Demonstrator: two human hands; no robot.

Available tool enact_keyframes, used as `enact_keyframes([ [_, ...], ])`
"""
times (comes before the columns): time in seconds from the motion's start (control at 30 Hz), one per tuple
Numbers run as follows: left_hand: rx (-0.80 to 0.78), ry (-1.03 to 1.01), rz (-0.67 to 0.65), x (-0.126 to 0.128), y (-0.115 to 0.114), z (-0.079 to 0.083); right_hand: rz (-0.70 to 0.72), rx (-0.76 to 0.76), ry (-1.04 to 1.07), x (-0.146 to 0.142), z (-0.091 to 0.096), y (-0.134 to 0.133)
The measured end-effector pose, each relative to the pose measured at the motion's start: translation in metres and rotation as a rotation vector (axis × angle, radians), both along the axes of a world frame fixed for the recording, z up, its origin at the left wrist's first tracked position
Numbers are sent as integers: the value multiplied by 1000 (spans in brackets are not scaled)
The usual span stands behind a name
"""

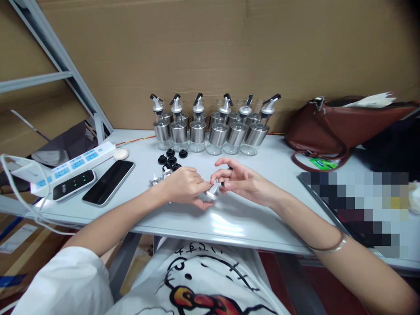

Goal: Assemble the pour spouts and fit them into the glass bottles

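Note:
Both hands meet above the front of the table around a silver pour spout [214, 190]. My left hand [187, 186] is closed on its wide base, back of the hand up. With thumb and finger, my right hand [247, 181] pinches the spout's narrow end, where a small dark part shows; its other fingers are loosely curled. Several black rubber stoppers [171, 159] lie just beyond my left hand. More silver spout pieces [155, 180] sit beside that wrist, partly covered by it. At the back stand glass-and-steel oil bottles [198, 131], the front row capped with spouts.
To the left are a power strip [78, 164] with a white cable, a small black device [75, 184], a phone [110, 183] and a round white object [121, 154]. A brown bag [328, 131] rests at right, near a blurred-out flat item [357, 210]. Cardboard [229, 48] stands behind.

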State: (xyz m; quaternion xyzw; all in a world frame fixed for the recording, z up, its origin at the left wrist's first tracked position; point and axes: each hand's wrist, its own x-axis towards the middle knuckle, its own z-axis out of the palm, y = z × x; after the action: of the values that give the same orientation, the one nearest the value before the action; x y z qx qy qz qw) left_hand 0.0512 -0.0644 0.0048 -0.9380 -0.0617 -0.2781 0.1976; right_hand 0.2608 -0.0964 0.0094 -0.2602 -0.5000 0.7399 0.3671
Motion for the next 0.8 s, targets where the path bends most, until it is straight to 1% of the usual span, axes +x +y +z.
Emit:
enact_keyframes([
  [0.23,0,13,4,-1,2,-2,-13,25,10,2,-2,0],
  [0.37,9,-2,15,-1,2,-1,-45,80,-55,1,-4,2],
  [0.53,23,-18,33,-3,3,2,-209,224,-225,0,-3,5],
  [0.63,11,-17,37,-3,3,2,-270,321,-324,-1,-1,5],
  [0.7,9,-17,38,-2,3,1,-297,356,-343,-1,-1,6],
  [0.8,11,-25,36,-1,2,1,-342,366,-327,0,-2,7],
])
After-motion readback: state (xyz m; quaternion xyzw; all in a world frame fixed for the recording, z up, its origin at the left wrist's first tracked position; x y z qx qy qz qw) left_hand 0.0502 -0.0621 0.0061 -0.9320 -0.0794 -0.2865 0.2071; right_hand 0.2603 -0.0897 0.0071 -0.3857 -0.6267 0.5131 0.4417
